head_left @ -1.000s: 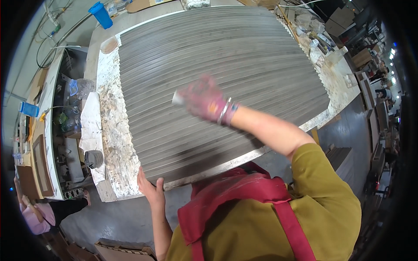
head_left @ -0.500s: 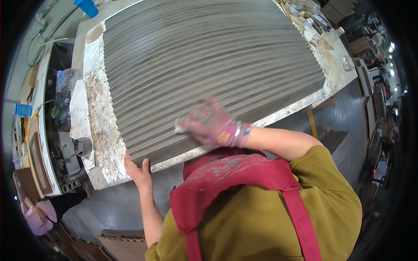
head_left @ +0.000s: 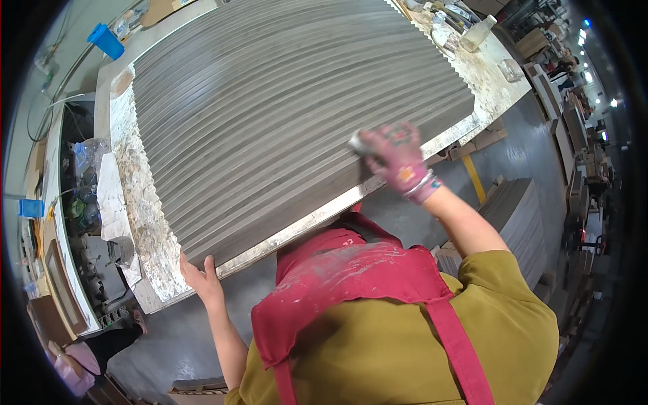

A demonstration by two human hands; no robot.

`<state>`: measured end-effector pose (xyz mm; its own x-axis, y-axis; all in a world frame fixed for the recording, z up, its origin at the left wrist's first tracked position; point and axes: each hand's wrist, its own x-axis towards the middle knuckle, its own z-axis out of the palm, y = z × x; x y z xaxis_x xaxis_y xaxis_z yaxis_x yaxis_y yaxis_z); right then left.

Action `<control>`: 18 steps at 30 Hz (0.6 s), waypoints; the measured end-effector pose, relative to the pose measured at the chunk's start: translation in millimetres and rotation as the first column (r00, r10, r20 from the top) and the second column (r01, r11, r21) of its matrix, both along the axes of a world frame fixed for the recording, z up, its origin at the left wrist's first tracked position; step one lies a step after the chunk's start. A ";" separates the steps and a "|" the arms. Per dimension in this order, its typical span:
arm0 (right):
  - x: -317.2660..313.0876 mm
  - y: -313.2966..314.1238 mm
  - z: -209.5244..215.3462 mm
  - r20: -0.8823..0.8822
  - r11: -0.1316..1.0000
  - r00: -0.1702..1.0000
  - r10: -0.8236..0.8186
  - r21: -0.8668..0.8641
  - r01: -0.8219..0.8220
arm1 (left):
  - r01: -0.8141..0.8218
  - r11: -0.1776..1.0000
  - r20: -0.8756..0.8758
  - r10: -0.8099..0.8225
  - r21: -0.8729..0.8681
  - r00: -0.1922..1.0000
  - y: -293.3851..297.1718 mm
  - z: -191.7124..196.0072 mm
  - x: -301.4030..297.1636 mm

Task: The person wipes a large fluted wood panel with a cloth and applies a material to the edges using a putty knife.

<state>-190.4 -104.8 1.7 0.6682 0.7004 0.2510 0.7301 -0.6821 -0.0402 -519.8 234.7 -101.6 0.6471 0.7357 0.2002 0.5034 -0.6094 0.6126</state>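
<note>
So there's a big grey ribbed panel (head_left: pixel 283 108) lying flat on a paint-spattered workbench (head_left: pixel 138 216), grooves running lengthwise, covering nearly the whole top. The right hand (head_left: pixel 398 158), in a stained pink glove, is closed around a small pale block (head_left: pixel 358 143) and has it pressed onto the panel right near the edge closest to the person. The left hand (head_left: pixel 201 278) is bare, fingers together and flat, thumb out, resting on the near corner of the workbench just below where the panel's ribs end. The person's wearing a mustard shirt with a red apron (head_left: pixel 351 277) that's pretty splattered. Off to the left there's a blue cup (head_left: pixel 106 40) near the far corner, and a clear plastic bottle (head_left: pixel 478 32) sits on the bench at the far right
</note>
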 end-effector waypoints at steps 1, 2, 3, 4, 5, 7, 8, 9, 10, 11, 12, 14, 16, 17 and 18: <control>10.8 -12.0 8.7 -0.013 0.993 0.995 -0.095 -0.071 0.094 | 0.004 1.000 -0.002 -0.004 0.013 1.000 -0.1 -1.1 1.6; 14.5 -18.5 12.3 -0.049 0.979 0.985 -0.165 -0.127 0.158 | 0.007 1.000 -0.005 -0.007 0.027 1.000 0.7 -1.9 2.8; 10.3 -16.0 14.6 -0.033 0.992 0.994 -0.101 -0.080 0.098 | 0.000 0.999 -0.004 0.000 0.041 1.000 -0.9 -3.2 4.1; -3.4 -5.5 14.3 -0.019 0.999 0.999 -0.036 -0.039 0.035 | 0.004 0.999 0.005 -0.004 0.041 1.000 -0.3 -5.4 3.4; -16.4 5.9 14.2 -0.003 1.000 1.000 0.030 0.002 -0.030 | 0.005 0.999 0.014 -0.006 0.041 1.000 0.4 -7.6 3.5; -33.3 21.8 12.6 -0.179 0.972 0.981 0.080 -0.203 -0.116 | 0.016 0.999 0.016 -0.016 0.032 1.000 2.4 -4.5 2.6; -27.6 11.9 3.4 -0.098 0.990 0.993 0.066 -0.116 -0.078 | 0.013 1.000 0.014 -0.014 0.018 1.000 0.7 -1.0 3.7; -15.0 -7.6 -5.0 -0.020 0.999 0.999 0.046 -0.025 -0.046 | 0.009 1.000 0.013 -0.009 0.004 1.000 -0.3 1.8 5.0; -1.3 -22.0 -0.7 -0.013 1.000 1.000 -0.013 0.014 0.013 | -0.004 1.000 0.019 0.004 -0.010 1.000 -0.4 2.0 5.7; 14.4 -36.4 -4.3 0.020 0.997 0.997 -0.071 -0.013 0.071 | -0.014 1.000 0.010 0.014 0.022 1.000 0.1 0.8 5.2; 17.1 -25.8 17.9 -0.056 0.977 0.983 -0.173 -0.136 0.164 | -0.033 0.999 -0.006 0.033 0.032 0.999 0.2 -0.6 3.4; 6.2 -2.9 14.9 0.012 0.999 0.999 0.037 -0.012 -0.036 | -0.056 0.998 -0.028 0.056 0.025 0.998 -2.6 2.2 5.3; -29.1 46.5 -7.1 0.033 0.961 0.961 0.274 0.010 -0.275 | -0.062 0.998 -0.032 0.063 0.005 0.998 -6.4 7.0 8.6; -46.8 71.0 -26.5 0.013 0.932 0.932 0.362 -0.042 -0.361 | -0.061 0.998 -0.027 0.061 -0.003 0.998 -7.0 8.9 13.7; -66.3 101.1 -17.2 -0.119 0.878 0.874 0.471 -0.025 -0.477 | -0.055 0.998 -0.040 0.055 -0.008 0.998 -7.3 12.0 16.0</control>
